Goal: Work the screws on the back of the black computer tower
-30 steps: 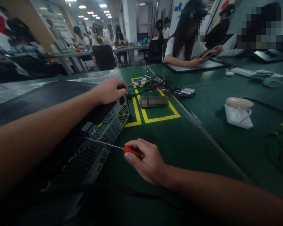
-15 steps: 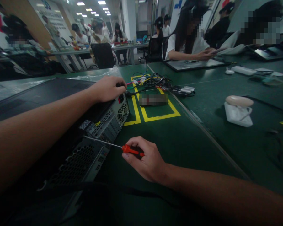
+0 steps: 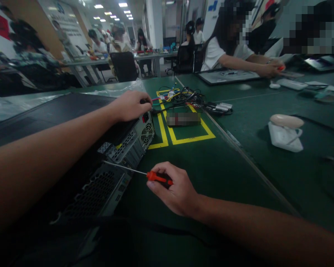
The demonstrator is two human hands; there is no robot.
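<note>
A black desktop computer case (image 3: 80, 105) lies on its side at the left, its metal back panel facing right. Over its far right corner my left hand (image 3: 132, 105) is curled, gripping the edge near the power supply fan; some fingertips are hidden. In my right hand (image 3: 176, 187) is a screwdriver (image 3: 155, 176) with an orange and black handle, held between thumb and fingers. Its thin shaft runs left to the back panel (image 3: 129, 150), the tip meeting the panel's upper edge above a honeycomb vent. What the tip touches is too dark to make out.
Bundled cables (image 3: 189, 97) lie beyond the case, near a blurred-out object (image 3: 183, 119) within yellow tape (image 3: 194, 139). A white container with a beige lid (image 3: 286, 131) stands right. Across the green table (image 3: 228, 174), a co-worker's hands (image 3: 272, 68) are above a flat panel (image 3: 228, 77).
The view has shifted slightly, moving everything a little to the right. Both my hands keep their grips, and the screwdriver stays against the case. The co-worker's hands have moved right.
</note>
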